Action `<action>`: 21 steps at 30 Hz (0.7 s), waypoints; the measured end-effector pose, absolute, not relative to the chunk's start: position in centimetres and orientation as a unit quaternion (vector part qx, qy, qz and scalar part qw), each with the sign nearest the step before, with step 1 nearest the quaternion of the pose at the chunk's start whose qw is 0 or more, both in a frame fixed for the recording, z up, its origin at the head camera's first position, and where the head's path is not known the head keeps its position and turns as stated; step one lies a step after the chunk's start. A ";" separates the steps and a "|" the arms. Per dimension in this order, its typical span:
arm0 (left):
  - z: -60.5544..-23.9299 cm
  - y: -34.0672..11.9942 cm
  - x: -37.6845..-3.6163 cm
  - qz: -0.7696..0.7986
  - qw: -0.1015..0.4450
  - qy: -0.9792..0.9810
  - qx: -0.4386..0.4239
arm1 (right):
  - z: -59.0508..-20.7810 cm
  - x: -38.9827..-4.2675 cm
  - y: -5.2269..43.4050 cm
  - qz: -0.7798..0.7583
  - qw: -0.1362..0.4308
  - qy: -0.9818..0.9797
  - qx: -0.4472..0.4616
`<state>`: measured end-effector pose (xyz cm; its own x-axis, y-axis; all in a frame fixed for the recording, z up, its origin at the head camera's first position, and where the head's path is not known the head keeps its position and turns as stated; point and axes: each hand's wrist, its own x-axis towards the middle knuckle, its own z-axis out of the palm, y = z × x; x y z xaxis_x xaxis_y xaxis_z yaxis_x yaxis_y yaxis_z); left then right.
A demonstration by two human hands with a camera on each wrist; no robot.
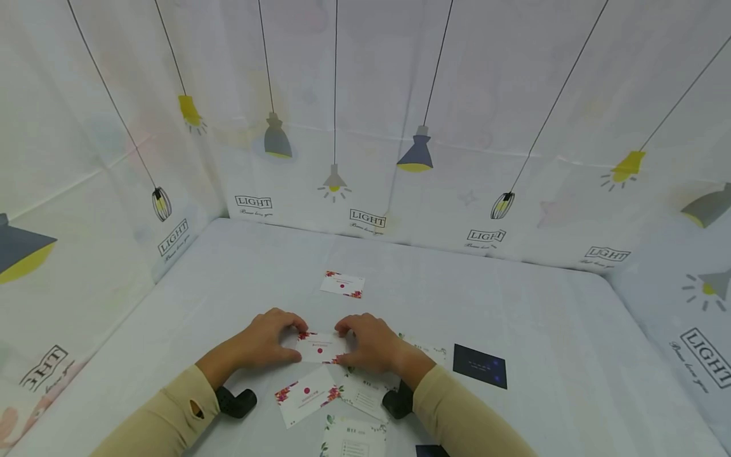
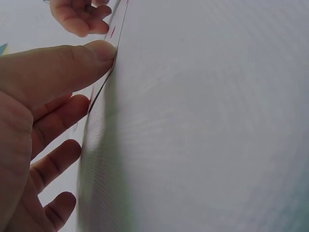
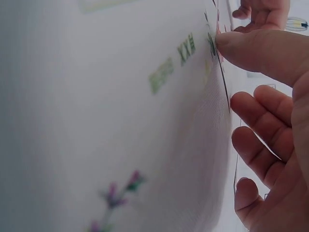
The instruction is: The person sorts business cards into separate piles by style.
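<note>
Both hands are at one small white floral card (image 1: 320,349) with red flowers in its corners and a red dot, held low over the table. My left hand (image 1: 265,339) grips its left end, index fingertip at the far corner and thumb at the near one. The right hand (image 1: 374,343) holds the right end the same way. In both wrist views the card shows nearly edge-on between thumb and index finger, the other fingers loosely bent. A second card of the same design (image 1: 308,397) lies tilted just below, overlapping a green-leaf card (image 1: 368,395) partly under the right hand.
Another red-flower card (image 1: 342,284) lies farther back. A dark blue card (image 1: 480,366) is to the right, with another dark card (image 1: 431,451) at the bottom edge. One more leaf-patterned card (image 1: 354,438) lies in front. Printed cloth walls (image 1: 365,190) enclose the white table (image 1: 542,330).
</note>
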<state>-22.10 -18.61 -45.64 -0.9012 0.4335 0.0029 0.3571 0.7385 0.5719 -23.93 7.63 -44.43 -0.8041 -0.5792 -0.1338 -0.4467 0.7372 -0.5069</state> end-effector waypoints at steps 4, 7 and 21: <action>-45.6 -18.6 -22.2 0.297 0.069 0.931 0.203 | -44.4 -23.9 7.6 -0.235 0.143 0.920 -0.279; -45.6 -18.6 -22.2 0.301 0.071 0.930 0.201 | -44.3 -23.9 7.5 -0.239 0.144 0.919 -0.277; -45.4 -18.9 -22.6 0.333 0.059 0.921 0.192 | -44.6 -23.9 8.0 -0.235 0.119 0.924 -0.278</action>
<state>-22.57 -18.89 -45.40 -0.9193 0.3932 0.0188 0.3141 0.7040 0.6369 -23.91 7.96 -44.56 -0.8172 -0.5696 -0.0883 -0.4578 0.7346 -0.5008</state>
